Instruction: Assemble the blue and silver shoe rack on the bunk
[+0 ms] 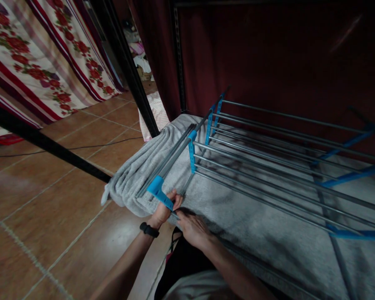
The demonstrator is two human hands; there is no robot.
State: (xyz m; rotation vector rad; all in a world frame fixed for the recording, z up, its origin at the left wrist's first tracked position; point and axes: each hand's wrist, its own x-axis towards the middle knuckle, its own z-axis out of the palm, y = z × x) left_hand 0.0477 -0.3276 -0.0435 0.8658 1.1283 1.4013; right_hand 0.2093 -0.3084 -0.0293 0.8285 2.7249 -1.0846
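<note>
A rack of grey metal rods (262,164) with blue plastic brackets (192,154) lies on a grey fleece blanket (268,250). At its near left end, a blue bracket (159,192) juts out toward me. My left hand (166,209), with a dark band on the wrist, is closed around the lower end of this bracket. Close against it, my right hand (193,227) pinches a thin grey metal rod at the bracket's tip. The fingertips of both hands nearly meet, and the exact joint between rod and bracket is partly hidden. Several loose rods (167,160) lie left of the rack.
Black metal posts (129,71) and a bar (50,143) frame the blanket-covered surface. A dark red cloth (268,62) hangs behind. To the left are a tiled floor (65,200) with a black cable (109,143), and a floral curtain (34,62).
</note>
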